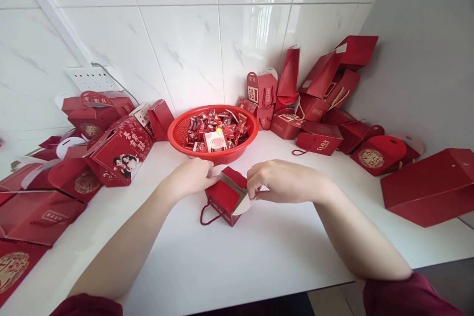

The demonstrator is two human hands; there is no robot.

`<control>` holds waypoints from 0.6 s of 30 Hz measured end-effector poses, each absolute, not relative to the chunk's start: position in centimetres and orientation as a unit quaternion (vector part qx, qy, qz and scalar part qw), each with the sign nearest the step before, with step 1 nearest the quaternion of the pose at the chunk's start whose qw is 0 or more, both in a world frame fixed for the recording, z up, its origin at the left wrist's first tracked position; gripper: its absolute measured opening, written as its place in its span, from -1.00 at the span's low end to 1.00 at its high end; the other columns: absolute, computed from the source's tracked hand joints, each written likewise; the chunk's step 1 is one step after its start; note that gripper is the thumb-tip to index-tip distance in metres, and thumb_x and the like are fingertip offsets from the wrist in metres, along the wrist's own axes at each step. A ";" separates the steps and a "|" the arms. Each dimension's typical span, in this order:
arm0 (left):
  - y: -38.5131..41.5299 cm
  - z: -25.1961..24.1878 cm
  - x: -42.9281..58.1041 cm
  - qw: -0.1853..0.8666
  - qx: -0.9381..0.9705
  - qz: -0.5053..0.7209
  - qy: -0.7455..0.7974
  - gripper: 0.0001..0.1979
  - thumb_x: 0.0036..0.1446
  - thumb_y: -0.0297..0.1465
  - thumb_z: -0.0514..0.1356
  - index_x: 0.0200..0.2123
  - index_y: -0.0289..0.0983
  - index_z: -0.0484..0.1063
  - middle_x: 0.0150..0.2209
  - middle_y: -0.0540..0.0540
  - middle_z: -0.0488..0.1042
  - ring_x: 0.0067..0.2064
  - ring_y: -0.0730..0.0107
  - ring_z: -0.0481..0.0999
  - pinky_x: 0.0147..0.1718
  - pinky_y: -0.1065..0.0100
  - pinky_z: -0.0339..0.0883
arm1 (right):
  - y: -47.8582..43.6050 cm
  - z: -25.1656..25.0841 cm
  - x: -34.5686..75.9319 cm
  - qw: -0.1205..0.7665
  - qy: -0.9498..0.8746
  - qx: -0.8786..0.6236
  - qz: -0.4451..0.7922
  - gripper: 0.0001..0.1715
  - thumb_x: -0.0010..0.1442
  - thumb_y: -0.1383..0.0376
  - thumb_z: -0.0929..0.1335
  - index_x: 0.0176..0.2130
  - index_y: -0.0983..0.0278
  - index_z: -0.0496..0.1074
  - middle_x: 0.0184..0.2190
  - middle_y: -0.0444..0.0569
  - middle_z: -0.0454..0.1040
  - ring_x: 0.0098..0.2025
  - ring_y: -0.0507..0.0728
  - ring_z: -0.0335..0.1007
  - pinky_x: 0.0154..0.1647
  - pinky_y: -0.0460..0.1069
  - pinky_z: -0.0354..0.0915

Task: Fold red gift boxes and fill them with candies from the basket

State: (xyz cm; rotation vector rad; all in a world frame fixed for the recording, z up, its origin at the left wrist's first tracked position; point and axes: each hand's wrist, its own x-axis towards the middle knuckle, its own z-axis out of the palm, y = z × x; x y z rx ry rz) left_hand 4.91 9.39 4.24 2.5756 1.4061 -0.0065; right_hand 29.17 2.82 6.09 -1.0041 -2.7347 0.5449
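Note:
A small red gift box (222, 199) stands on the white table in front of me, its top partly unfolded and a dark red cord handle (211, 219) hanging at its near left side. My left hand (200, 174) is closed at the far left end of the box, on a pale end flap; its fingertips are partly hidden. At the right end, my right hand (264, 180) pinches the other flap (244, 204), whose white inner face shows. Just behind the box is a red plastic basket (174, 134) full of red-wrapped sweets (229, 131), with a small printed card (215, 141) on top.
Red gift boxes pile up on the left (122, 155) and along the right (320, 140). A larger red box (425, 187) stands near the right edge. A tiled wall (177, 49) closes off the back, with a power strip (92, 79) at left. The table's front edge is below.

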 end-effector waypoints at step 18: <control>11.4 3.2 4.9 0.189 0.897 -0.059 0.395 -0.70 0.14 -0.38 0.01 -0.63 -0.25 0.19 -0.62 -0.01 0.30 -0.57 0.40 0.22 -0.55 0.34 0.01 | 4.1 4.5 27.6 0.058 -0.905 -0.355 0.230 -0.69 0.10 0.56 0.31 -0.36 0.24 0.57 -0.33 -0.11 0.54 -0.34 0.03 0.40 -0.36 -0.08 0.19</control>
